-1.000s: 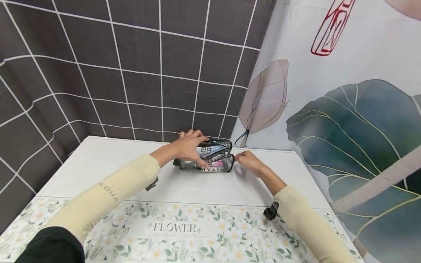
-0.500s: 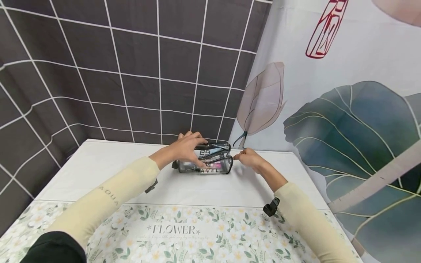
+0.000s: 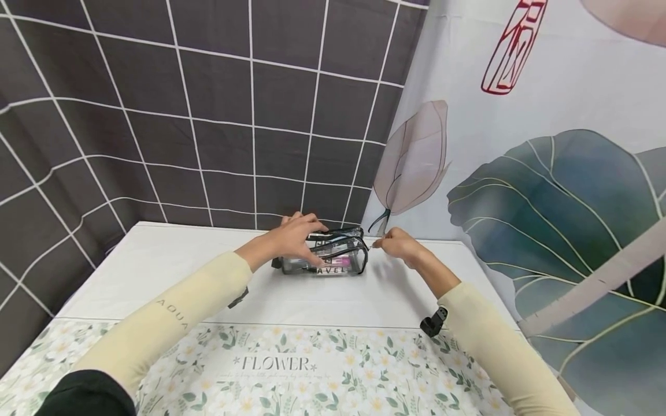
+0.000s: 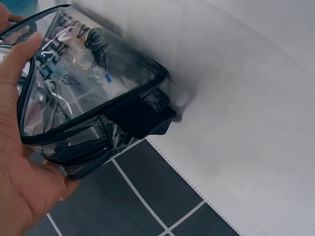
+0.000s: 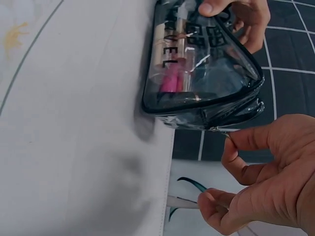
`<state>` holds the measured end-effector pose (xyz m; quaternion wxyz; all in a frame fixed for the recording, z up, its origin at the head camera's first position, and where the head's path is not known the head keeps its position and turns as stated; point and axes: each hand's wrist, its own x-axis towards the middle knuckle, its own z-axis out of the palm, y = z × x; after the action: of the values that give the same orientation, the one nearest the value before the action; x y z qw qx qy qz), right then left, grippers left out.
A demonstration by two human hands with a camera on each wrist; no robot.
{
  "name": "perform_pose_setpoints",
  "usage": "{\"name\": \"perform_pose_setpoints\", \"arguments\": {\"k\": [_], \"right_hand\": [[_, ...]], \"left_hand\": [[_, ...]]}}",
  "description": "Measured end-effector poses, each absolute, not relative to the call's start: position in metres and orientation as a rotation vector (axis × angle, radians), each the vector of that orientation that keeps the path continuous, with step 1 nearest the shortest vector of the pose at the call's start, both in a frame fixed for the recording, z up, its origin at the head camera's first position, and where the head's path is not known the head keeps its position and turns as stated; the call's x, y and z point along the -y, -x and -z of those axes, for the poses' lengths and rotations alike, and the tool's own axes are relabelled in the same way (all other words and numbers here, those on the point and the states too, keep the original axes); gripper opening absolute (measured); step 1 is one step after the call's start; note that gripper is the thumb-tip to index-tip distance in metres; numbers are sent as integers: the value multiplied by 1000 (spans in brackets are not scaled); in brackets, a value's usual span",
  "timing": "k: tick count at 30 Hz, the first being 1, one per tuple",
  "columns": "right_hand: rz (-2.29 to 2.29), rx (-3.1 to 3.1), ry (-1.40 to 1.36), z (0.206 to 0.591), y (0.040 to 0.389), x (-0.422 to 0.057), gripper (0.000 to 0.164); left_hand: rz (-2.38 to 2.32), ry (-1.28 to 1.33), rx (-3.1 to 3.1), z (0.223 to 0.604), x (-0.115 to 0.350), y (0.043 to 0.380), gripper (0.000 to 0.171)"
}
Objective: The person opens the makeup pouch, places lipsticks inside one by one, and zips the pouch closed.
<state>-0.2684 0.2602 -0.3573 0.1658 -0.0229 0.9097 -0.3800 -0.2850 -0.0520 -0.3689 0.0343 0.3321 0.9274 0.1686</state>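
Note:
A clear plastic toiletry bag (image 3: 340, 264) with black piping and "TRAVEL"-style lettering sits near the back of the white table. My left hand (image 3: 291, 240) grips it from above at its left part, thumb on the front and fingers over the far side. In the right wrist view, a pink item (image 5: 171, 81) and several slim tubes show through the plastic. At the bag's right end, my right hand (image 5: 275, 167) pinches the small metal zipper pull (image 5: 222, 132) between thumb and index finger. A black end tab (image 4: 140, 118) is on the bag's other end.
The table's front part carries a floral cloth (image 3: 322, 378) printed "FLOWER". Behind the table hangs a dark grid-patterned curtain (image 3: 208, 144), with a leaf-printed white sheet (image 3: 416, 52) to its right. Both forearms wear cream sleeves.
My right hand has shifted slightly up and away from the bag's right end, and the bag's upper part looks a little changed in shape. The left hand keeps its hold.

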Motion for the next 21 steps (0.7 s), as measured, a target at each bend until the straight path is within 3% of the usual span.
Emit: {"name": "perform_pose_setpoints", "arguments": {"k": [12,21], "right_hand": [[1132,-2568,90,351,265,-259,37],[1151,-2643,185,326,263,-238,53]], "left_hand": [[-444,-990,-2847,365,40,282,107],[-458,-965,-2884,370,39,289,107]]}}
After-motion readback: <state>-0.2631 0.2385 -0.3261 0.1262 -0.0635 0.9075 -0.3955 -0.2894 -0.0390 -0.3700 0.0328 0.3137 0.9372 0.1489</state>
